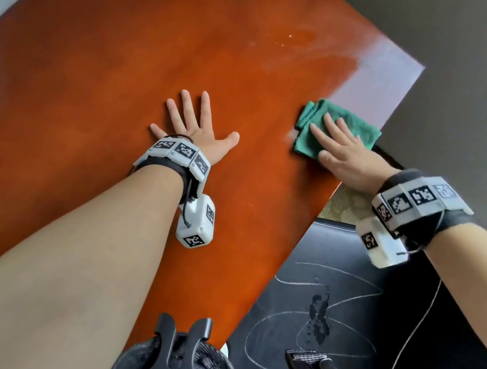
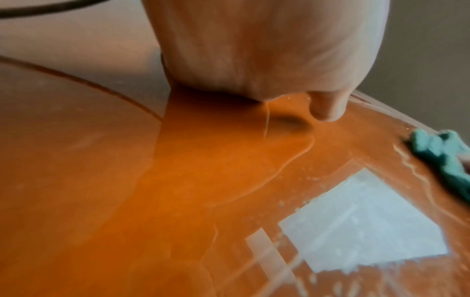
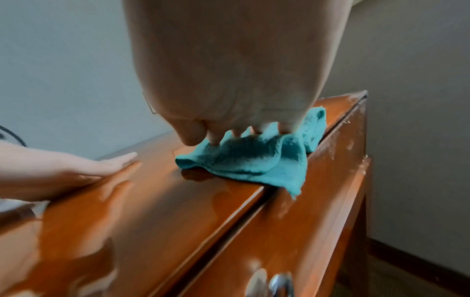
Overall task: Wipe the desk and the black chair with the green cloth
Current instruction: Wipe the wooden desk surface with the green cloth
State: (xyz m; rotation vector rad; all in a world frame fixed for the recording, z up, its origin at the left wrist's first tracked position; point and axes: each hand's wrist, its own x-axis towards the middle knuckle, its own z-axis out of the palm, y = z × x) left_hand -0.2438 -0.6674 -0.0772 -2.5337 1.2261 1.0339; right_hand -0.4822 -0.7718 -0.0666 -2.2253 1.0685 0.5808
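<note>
We see two hands on the surface (image 1: 128,54): left hand (image 1: 197,126) flat, fingers spread, centre frame; right hand (image 1: 342,155) flat, pressing one green cloth (image 1: 354,123) centre-right; one black chair (image 1: 330,293) lower right.

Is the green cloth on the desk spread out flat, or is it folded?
Folded and bunched. The green cloth shows doubled layers and ridges under the right hand, one corner hanging over the desk edge.

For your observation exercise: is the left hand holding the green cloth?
No, the left hand lies flat and bare on the desk, while the right hand presses the green cloth.
</note>
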